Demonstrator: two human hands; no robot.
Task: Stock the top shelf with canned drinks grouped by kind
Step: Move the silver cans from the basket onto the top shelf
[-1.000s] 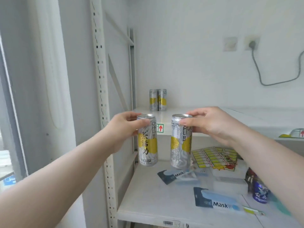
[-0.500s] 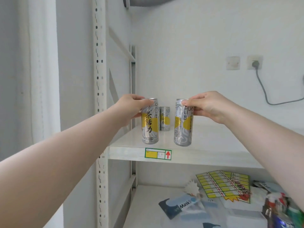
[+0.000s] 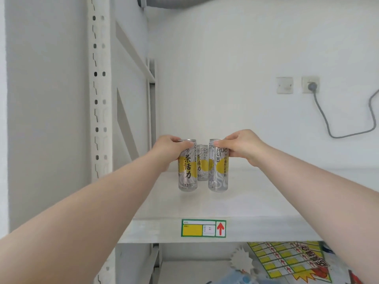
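Two tall silver-and-yellow drink cans stand side by side on the white top shelf (image 3: 256, 203). My left hand (image 3: 168, 147) grips the left can (image 3: 187, 171) near its top. The right can (image 3: 218, 171) is held near its rim by my right hand (image 3: 240, 147). Both cans are upright, their bases at or just above the shelf surface. Behind the gap between them stands another can of the same kind (image 3: 202, 162), near the back left corner; more behind it is hidden.
A perforated white upright (image 3: 98, 99) and a diagonal brace frame the shelf's left side. A green-and-yellow price label (image 3: 203, 228) sits on the shelf's front edge. Price-tag sheets (image 3: 287, 261) lie on the lower shelf. A grey cable (image 3: 326, 121) hangs from a wall socket.
Both hands have carried the two cans further back over the top shelf, toward the cans at the rear, and lowered them. The camera has tilted upward.
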